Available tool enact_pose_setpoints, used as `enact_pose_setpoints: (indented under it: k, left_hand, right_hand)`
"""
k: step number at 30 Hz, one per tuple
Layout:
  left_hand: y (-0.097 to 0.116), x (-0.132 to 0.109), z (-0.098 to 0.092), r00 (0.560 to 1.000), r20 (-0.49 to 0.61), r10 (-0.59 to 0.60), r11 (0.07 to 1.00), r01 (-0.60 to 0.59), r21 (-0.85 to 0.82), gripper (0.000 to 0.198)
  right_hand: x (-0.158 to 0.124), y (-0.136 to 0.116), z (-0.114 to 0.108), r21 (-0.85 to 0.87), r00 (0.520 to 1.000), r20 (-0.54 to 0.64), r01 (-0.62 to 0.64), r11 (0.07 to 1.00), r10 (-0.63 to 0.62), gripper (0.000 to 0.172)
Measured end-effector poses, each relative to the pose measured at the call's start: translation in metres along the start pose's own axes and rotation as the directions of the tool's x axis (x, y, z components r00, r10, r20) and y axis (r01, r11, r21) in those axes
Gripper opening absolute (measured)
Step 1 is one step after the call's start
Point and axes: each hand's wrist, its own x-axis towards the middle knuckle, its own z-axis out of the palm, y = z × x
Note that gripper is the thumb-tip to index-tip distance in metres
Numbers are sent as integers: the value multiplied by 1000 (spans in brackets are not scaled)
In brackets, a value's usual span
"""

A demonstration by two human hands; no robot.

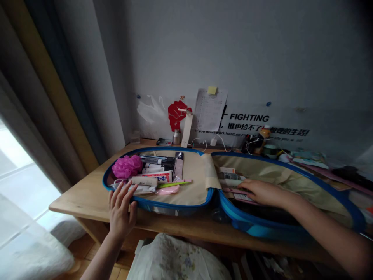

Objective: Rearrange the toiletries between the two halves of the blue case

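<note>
A blue suitcase (180,208) lies opened flat on a wooden desk (87,194). Its left half holds a pink bath pouf (127,166), several tubes and boxes (157,175) and a green toothbrush (175,184). My left hand (121,210) rests on the near rim of the left half, fingers spread and holding nothing. My right hand (260,191) reaches into the right half (291,175), lying flat on small flat packets (233,182) near the hinge. Its fingertips are partly hidden among the packets.
Bottles, cables and small clutter (259,142) line the back of the desk against the wall. Papers and a red fist sticker (177,112) hang on the wall. A curtain (58,97) and window stand left. A patterned cloth (175,256) lies below the desk's front edge.
</note>
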Motion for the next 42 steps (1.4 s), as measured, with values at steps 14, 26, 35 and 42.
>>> enact_pose_setpoints:
  k: [14,26,35,42]
  left_hand:
    - [0,2,-1,1000,2,24,1000,-24,9,50]
    - [-1,0,-1,1000,14,12,1000,-12,24,48]
    - [0,1,-1,1000,11,25,999,-26,31,50]
    - [0,2,-2,1000,7,23,999,-24,22,50]
  right_hand:
    - [12,14,-70,-13,962,-223,-163,987,156,38]
    - [80,-156,-62,249,950,-46,310,917,-309,36]
    - [117,-189,-25,179,918,-3,391,903,-397,35]
    - [123,-194,-9,153,909,-23,415,897,-417,35]
